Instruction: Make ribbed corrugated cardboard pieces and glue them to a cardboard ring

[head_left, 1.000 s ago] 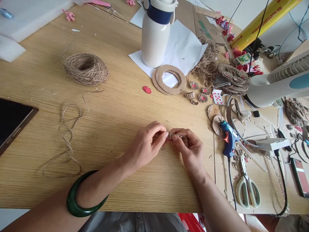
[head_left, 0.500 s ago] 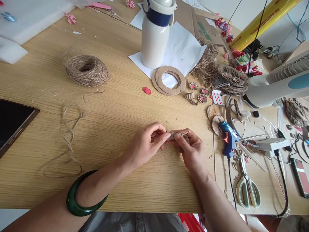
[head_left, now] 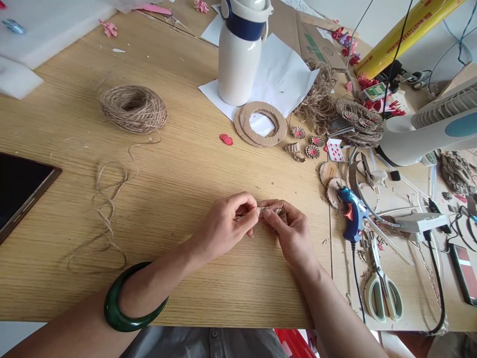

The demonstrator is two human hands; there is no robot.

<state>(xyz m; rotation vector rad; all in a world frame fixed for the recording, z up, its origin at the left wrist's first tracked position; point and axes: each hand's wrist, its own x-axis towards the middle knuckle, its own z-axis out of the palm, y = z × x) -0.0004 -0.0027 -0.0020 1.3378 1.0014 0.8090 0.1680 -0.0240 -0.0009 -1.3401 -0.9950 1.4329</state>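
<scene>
My left hand (head_left: pixel 225 227) and my right hand (head_left: pixel 292 231) meet just above the wooden table (head_left: pixel 179 199), near its front edge. Between their fingertips they pinch a small strip of brown corrugated cardboard (head_left: pixel 269 210), mostly hidden by the fingers. Both hands are closed on it. A dark green bangle (head_left: pixel 128 306) circles my left forearm. The blue glue gun (head_left: pixel 350 211) lies just right of my right hand.
A ball of jute twine (head_left: pixel 133 108) with a loose tangle (head_left: pixel 106 209) sits at left, beside a dark tablet (head_left: pixel 20 186). Behind stand a white flask (head_left: pixel 240 52), cardboard rings (head_left: pixel 261 124) and small cardboard flowers (head_left: pixel 307 144). Scissors (head_left: pixel 383 293), cables and a fan (head_left: pixel 428 129) crowd the right.
The hands stayed in place; the fingers closed tighter on the cardboard strip, so less of it shows than before.
</scene>
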